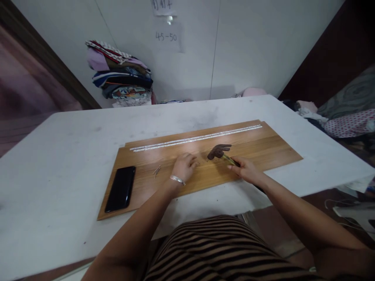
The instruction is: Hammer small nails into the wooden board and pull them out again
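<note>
Hammer (219, 151) clamped in the right hand (246, 168), head low over the plank (272, 150) on the desk (58, 156). The left hand (184, 166) is curled just beside it; whether it pinches anything I cannot tell. A skewed blow could catch those fingers. Spare nails (156, 170) lie near.

Wall: white panels (249, 47), handwritten paper note (166, 37) taped up.
Corner: folded fabrics (120, 74) stacked high.
Table (58, 156): white, scuffed.
Left: dark wooden frame (43, 54).
</note>
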`<action>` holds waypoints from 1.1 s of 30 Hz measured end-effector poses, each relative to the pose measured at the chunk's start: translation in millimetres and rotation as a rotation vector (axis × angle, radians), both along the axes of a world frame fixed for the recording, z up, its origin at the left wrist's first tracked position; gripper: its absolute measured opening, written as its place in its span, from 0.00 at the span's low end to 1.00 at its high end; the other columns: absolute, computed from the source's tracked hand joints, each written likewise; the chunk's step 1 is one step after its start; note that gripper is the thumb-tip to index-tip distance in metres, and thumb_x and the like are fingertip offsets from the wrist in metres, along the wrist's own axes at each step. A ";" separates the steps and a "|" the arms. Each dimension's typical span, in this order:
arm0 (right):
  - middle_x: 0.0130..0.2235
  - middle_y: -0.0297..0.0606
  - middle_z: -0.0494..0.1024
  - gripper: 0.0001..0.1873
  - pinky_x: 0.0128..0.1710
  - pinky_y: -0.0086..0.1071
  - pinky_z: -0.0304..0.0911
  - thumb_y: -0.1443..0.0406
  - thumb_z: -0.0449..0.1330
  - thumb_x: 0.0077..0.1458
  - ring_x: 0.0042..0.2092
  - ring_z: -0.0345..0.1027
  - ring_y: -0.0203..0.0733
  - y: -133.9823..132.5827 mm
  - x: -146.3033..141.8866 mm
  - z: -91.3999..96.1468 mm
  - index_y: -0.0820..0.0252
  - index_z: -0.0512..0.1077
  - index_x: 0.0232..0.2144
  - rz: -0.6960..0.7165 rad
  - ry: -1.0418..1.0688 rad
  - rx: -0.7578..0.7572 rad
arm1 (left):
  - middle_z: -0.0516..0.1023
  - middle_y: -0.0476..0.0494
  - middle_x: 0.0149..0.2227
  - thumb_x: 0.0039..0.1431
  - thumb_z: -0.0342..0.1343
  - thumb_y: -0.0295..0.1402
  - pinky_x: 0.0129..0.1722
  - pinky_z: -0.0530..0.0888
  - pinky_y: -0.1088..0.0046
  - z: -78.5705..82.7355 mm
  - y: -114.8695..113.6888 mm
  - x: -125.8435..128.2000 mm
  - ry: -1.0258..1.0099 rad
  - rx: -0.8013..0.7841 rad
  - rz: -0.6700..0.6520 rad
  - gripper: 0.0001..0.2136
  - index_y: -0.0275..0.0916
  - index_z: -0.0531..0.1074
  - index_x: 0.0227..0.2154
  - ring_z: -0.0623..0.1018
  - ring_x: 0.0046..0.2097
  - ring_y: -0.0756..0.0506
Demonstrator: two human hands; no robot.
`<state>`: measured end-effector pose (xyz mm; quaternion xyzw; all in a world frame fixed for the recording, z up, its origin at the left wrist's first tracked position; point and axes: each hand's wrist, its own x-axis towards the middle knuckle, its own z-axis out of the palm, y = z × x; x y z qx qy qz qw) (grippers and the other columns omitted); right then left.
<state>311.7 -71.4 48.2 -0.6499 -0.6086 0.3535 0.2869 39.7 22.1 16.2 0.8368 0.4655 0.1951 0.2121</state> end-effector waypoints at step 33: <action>0.32 0.40 0.79 0.15 0.36 0.38 0.64 0.56 0.59 0.53 0.34 0.70 0.47 -5.5 -10.7 9.2 0.58 0.77 0.37 -0.002 -0.105 0.065 | 0.79 0.37 0.50 0.66 0.53 0.31 0.55 0.70 0.56 -19.3 -70.5 -49.5 0.092 0.096 0.153 0.10 0.41 0.79 0.43 0.75 0.54 0.37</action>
